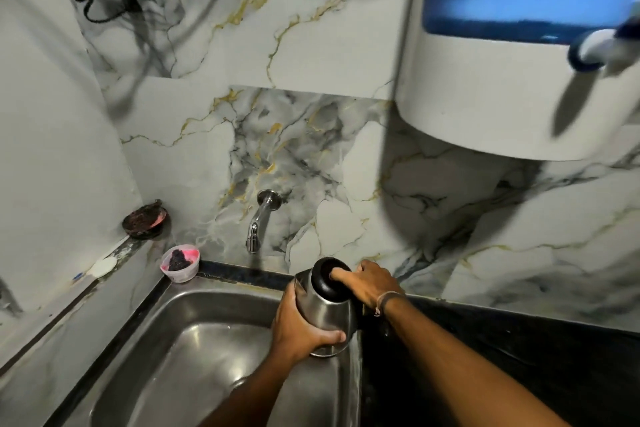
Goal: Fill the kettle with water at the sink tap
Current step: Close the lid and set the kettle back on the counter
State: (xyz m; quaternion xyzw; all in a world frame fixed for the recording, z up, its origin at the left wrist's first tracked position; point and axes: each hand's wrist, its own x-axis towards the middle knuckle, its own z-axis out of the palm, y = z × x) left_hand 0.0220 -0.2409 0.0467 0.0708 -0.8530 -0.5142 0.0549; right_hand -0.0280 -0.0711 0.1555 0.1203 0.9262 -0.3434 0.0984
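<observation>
A steel kettle (pixel 327 310) with a black lid (pixel 329 276) hangs over the right side of the steel sink (pixel 194 350). My left hand (pixel 298 328) wraps around the kettle's lower body. My right hand (pixel 369 282) grips the kettle's top from the right, with fingers resting on the black lid. The lid looks shut. A chrome tap (pixel 258 220) sticks out of the marble wall above the sink, up and to the left of the kettle. No water runs from it.
A small plastic tub (pixel 180 263) with a dark scrubber stands at the sink's back left corner. A round soap dish (pixel 145 220) sits on the left ledge. A white and blue water purifier (pixel 512 45) hangs upper right. Black counter (pixel 502 357) lies to the right.
</observation>
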